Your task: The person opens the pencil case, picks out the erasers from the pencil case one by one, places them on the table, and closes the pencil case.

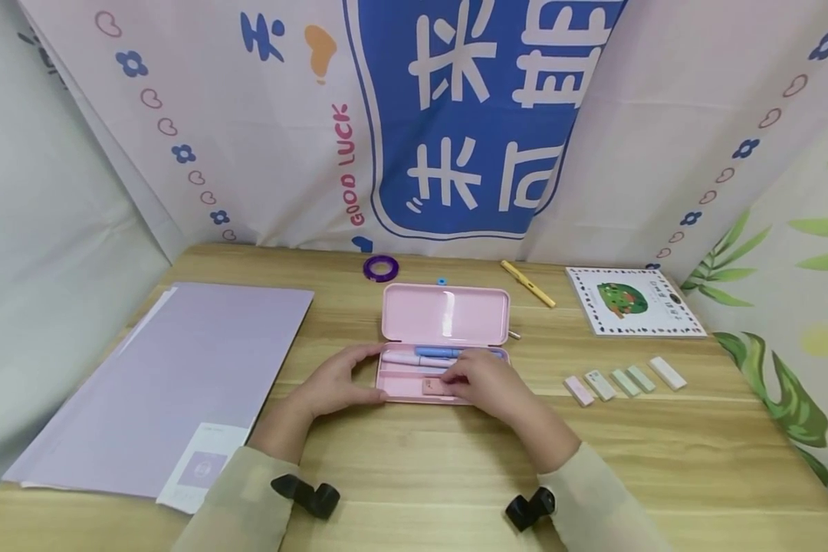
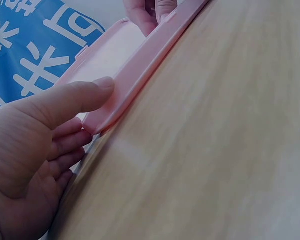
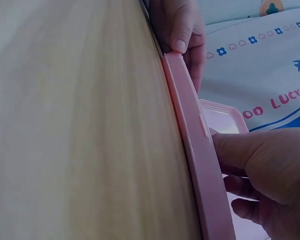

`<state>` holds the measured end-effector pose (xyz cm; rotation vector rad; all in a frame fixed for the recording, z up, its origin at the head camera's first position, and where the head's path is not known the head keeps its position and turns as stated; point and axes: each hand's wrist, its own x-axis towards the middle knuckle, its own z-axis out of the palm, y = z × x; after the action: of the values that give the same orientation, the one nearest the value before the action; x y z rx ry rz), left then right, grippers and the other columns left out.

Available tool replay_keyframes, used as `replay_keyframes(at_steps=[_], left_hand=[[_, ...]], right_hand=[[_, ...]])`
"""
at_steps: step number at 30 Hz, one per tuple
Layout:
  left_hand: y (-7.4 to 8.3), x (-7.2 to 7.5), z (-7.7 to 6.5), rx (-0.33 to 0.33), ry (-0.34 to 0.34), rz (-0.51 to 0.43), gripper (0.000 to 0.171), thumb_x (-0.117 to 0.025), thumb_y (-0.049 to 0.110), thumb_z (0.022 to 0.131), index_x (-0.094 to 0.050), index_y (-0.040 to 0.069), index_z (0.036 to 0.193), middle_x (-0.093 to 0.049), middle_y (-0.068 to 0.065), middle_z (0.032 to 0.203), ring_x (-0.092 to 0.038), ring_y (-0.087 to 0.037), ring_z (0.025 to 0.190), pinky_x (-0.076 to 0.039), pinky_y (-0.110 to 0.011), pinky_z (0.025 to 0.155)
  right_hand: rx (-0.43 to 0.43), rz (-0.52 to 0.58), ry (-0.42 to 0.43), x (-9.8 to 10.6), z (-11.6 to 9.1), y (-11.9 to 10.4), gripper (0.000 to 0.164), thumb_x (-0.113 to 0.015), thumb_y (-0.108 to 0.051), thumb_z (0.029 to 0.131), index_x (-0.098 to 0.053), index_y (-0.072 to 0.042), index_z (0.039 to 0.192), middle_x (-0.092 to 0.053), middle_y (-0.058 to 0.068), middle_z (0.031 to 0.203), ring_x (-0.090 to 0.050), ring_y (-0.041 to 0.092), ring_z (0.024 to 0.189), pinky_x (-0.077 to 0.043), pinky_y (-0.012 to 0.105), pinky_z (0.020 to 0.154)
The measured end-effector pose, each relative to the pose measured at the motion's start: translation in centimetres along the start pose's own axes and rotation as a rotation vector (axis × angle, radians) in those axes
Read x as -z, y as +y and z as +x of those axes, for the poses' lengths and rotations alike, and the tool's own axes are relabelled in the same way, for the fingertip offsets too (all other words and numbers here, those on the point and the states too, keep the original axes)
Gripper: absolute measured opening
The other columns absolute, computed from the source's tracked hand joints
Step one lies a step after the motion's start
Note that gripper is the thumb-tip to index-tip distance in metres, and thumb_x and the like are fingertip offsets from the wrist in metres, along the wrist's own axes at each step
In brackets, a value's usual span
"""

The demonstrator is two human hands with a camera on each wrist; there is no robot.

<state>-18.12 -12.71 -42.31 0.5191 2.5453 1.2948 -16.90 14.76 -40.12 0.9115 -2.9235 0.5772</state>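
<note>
An open pink pencil case lies on the table, its lid tipped back. At its left end my left hand grips the case, thumb at the front corner and fingers round the end; the left wrist view shows this thumb against the wall. Inside the back compartment lie a blue pen and a pale pen. A pinkish eraser is in the front compartment, and my right hand pinches its right end with the fingertips. The right wrist view hides the eraser behind the case wall.
Right of the case lie several small pastel erasers, a yellow pen and a white booklet. A purple tape ring is behind the lid. To the left are a large lilac folder and a white card.
</note>
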Motion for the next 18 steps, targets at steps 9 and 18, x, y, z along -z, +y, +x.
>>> replay_keyframes(at_steps=[9, 18], left_hand=[[0.1, -0.1, 0.0, 0.022, -0.001, -0.009, 0.079, -0.084, 0.029, 0.075, -0.049, 0.012, 0.144, -0.044, -0.017, 0.151, -0.036, -0.038, 0.143, -0.028, -0.056, 0.118], [-0.2, -0.1, 0.0, 0.024, 0.000, -0.004, 0.080, -0.084, 0.030, 0.074, -0.049, 0.013, 0.144, -0.044, -0.017, 0.151, -0.036, -0.038, 0.143, -0.028, -0.056, 0.118]], right_hand=[[-0.011, 0.016, -0.089, 0.7, 0.6, -0.2, 0.009, -0.075, -0.018, 0.086, -0.079, -0.013, 0.093, -0.070, -0.003, 0.089, -0.063, 0.014, 0.087, -0.053, 0.032, 0.083], [-0.007, 0.041, -0.167, 1.2, 0.9, -0.1, 0.013, -0.074, -0.009, 0.085, -0.078, -0.012, 0.097, -0.065, -0.004, 0.084, -0.053, 0.008, 0.077, -0.049, 0.022, 0.071]])
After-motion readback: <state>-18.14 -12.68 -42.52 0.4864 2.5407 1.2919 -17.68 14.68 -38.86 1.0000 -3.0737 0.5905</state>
